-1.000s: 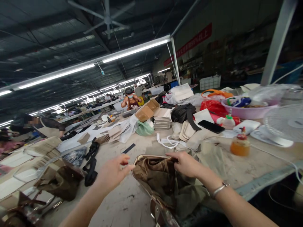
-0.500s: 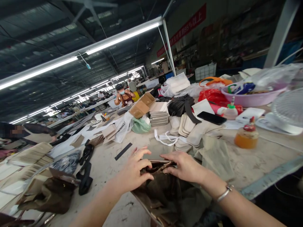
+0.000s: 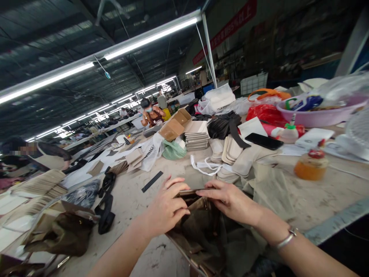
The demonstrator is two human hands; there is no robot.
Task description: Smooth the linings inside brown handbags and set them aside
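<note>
A brown bag [image 3: 201, 234] with a metallic rim lies on the worn worktable [image 3: 135, 200] right in front of me. My left hand [image 3: 167, 207] curls its fingers over the left side of the bag's mouth. My right hand [image 3: 230, 200], with a silver bracelet on the wrist, pinches the far rim of the mouth between thumb and fingers. The two hands nearly meet over the opening.
Another brown bag [image 3: 62, 231] lies at the left beside black straps [image 3: 105, 204]. Behind are stacked beige pieces [image 3: 197, 140], a cardboard box [image 3: 174, 129], a phone [image 3: 263, 141], an orange jar [image 3: 311, 165], a pink basin [image 3: 323, 115] and a fan [image 3: 359, 134]. Other people work at far tables.
My left hand came in from the side and closed on the bag's rim. The bag's mouth, wide a second ago, is now drawn nearly together. The view shifted slightly.
</note>
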